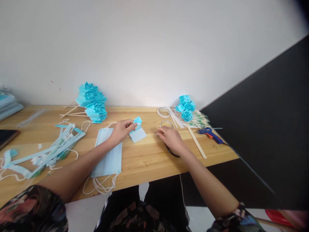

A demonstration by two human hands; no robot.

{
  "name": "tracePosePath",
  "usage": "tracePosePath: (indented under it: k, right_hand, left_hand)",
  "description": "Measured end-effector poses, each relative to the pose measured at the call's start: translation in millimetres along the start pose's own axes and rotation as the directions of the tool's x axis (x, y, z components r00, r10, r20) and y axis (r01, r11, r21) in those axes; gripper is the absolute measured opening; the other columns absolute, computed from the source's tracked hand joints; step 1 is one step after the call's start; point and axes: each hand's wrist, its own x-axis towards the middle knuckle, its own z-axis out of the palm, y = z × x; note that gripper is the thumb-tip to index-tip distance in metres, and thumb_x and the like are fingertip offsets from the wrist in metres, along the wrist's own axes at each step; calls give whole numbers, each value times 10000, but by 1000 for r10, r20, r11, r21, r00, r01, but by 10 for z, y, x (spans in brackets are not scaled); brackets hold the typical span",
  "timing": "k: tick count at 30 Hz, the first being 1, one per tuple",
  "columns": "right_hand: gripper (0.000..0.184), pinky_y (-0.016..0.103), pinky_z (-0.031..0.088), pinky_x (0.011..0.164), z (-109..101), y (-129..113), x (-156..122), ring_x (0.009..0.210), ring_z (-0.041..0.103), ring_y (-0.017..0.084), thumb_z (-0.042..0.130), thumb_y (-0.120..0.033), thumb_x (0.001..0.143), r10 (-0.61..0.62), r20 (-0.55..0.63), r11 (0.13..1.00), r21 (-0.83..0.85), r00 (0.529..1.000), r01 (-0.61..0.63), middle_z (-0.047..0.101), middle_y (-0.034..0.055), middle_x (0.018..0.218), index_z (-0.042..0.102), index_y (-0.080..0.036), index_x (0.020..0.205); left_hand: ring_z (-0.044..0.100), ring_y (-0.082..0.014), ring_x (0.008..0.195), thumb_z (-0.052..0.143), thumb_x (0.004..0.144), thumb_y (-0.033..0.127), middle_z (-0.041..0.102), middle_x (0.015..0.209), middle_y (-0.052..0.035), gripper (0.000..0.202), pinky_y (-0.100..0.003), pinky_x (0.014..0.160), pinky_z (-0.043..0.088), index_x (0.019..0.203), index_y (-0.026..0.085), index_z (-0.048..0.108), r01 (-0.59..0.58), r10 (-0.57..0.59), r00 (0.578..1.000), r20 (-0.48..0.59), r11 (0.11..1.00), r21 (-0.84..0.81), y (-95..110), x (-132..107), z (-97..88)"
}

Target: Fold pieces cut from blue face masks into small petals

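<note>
My left hand (122,130) pinches a folded light-blue piece of mask fabric (137,130) that is partly rolled at its top and rests on the wooden table (145,161). My left forearm lies across a stack of blue face masks (108,154). My right hand (171,138) rests palm down on the table with curled fingers, touching a roll of tape (166,123). What its fingertips hold, if anything, is hidden. A black cable (172,152) runs under that hand.
Blue fabric roses on sticks (93,101) lie at the back left, more roses (186,108) at the back right. A blue glue gun (210,134), wooden sticks (196,143), a second tape roll (163,111) and cut mask strips (48,151) also lie about.
</note>
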Motion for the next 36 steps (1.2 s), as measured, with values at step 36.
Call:
tracePosePath:
  k: [36]
  right_hand:
    - [355, 247, 508, 566, 152, -593, 719, 756, 621, 152, 478, -482, 890, 100, -99, 435, 899, 990, 46, 644, 35, 886, 554, -213, 1107]
  left_hand:
    - [427, -89, 520, 558, 763, 447, 520, 551, 3, 358, -219, 507, 319, 580, 140, 577, 154, -151, 988, 33, 975, -159, 116, 23, -15]
